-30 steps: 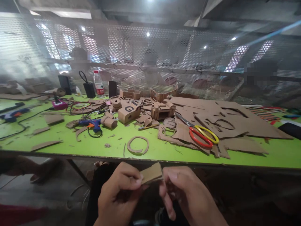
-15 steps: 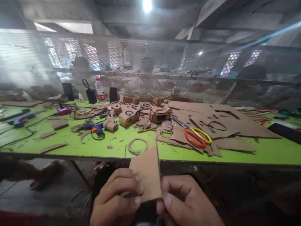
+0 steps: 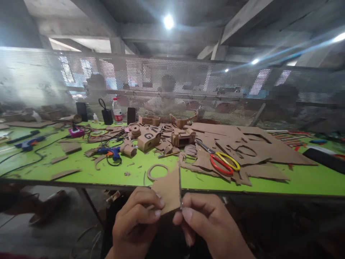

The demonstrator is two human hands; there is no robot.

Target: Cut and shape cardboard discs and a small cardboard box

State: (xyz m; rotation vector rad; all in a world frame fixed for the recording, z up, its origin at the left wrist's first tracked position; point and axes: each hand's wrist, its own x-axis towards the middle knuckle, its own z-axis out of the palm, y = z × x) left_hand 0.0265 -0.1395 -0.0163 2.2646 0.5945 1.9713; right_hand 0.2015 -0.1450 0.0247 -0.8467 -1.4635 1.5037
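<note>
A flat piece of brown cardboard (image 3: 170, 192) with a curved upper left edge and a straight right edge is held up just in front of the table's near edge. My left hand (image 3: 138, 212) grips its lower left side between thumb and fingers. At the lower right corner, the thumb and forefinger of my right hand (image 3: 206, 217) are pinched together against the cardboard's edge. Something tiny and pale shows at those fingertips, too small to name. Behind the cardboard, a cardboard ring (image 3: 157, 172) lies on the green table (image 3: 102, 176).
Scissors (image 3: 222, 163) with red and yellow handles rest on cut cardboard sheets (image 3: 258, 154) to the right. A blue glue gun (image 3: 110, 151) lies left of centre, near a cardboard box marked G (image 3: 149, 140). Farther back stand a water bottle (image 3: 117, 111) and a mesh partition (image 3: 151, 79).
Both hands and the cardboard sit slightly higher in view, and the cardboard appears smaller. The table appears lower as the camera tilts up. The grip looks much the same.
</note>
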